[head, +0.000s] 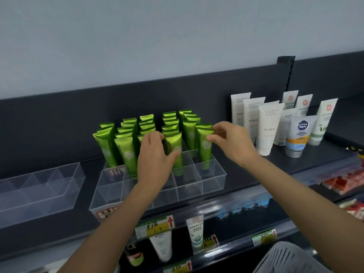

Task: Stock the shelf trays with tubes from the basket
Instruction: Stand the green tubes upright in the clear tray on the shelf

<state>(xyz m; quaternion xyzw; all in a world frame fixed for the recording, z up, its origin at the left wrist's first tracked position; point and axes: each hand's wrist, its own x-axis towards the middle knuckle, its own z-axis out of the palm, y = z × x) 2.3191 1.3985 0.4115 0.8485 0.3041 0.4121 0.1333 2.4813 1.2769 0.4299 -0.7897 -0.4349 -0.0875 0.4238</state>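
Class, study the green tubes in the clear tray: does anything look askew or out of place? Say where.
Yes. The leftmost green tubes in the clear tray lean over, tops tilted left, while those near the right hand stand nearly upright. Nothing looks spilled or damaged.

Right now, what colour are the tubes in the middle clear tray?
The tubes are shiny green; the head view shows it best.

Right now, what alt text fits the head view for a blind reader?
A person's left hand and right hand grip upright green tubes in a clear divided tray on a dark shelf. White tubes stand beside it.
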